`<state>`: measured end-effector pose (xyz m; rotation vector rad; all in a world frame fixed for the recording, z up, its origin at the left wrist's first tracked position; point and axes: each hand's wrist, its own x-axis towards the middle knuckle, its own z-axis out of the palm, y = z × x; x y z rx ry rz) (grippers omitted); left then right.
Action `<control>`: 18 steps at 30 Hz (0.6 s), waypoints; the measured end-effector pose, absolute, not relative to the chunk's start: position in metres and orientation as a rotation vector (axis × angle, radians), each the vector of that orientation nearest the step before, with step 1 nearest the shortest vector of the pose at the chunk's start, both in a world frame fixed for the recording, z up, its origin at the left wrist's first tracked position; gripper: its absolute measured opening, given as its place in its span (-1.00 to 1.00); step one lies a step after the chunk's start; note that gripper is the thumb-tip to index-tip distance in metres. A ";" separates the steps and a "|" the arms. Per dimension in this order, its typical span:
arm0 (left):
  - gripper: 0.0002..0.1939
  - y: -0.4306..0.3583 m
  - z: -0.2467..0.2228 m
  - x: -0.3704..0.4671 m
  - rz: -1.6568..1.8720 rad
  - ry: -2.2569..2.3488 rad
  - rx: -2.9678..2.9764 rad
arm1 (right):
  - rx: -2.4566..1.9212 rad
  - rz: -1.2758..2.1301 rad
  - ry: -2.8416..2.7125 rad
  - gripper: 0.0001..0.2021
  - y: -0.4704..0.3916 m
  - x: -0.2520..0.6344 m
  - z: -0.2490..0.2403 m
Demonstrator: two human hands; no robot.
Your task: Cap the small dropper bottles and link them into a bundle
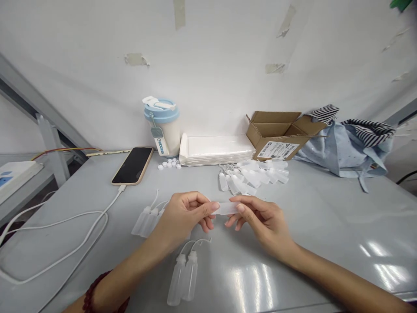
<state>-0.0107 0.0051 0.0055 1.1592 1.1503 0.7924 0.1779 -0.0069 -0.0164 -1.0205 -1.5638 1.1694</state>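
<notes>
Between my two hands a small translucent squeeze bottle point(227, 208) lies sideways above the table. My left hand point(192, 213) pinches its left, neck end, and the fingers cover that part. With thumb and fingertips my right hand point(260, 219) grips the other end. Two similar bottles with thin bent spouts point(183, 276) lie side by side below my left hand. Several more spouted bottles point(146, 221) rest to the left, partly hidden behind that hand and forearm. A pile of bottles point(252, 176) lies beyond my right hand.
Small white caps point(169, 164) sit beside a blue-lidded cup point(163, 126). A phone point(133, 166) is joined to a white cable point(94, 226) that loops over the left side. At the back stand stacked white packets point(216, 150), an open cardboard box point(280, 134) and a light-blue cloth bag point(342, 148).
</notes>
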 end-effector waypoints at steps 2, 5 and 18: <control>-0.84 0.003 0.005 -0.009 0.875 1.202 1.261 | -1.049 1.259 -1.488 -0.77 -0.006 0.177 -0.017; -0.86 -0.001 0.002 -0.007 0.992 1.249 1.385 | -1.072 1.409 -1.391 -0.74 -0.004 0.177 -0.017; -0.65 0.003 0.007 -0.012 0.743 1.160 1.407 | -1.071 1.305 -1.440 -0.74 -0.003 0.178 -0.012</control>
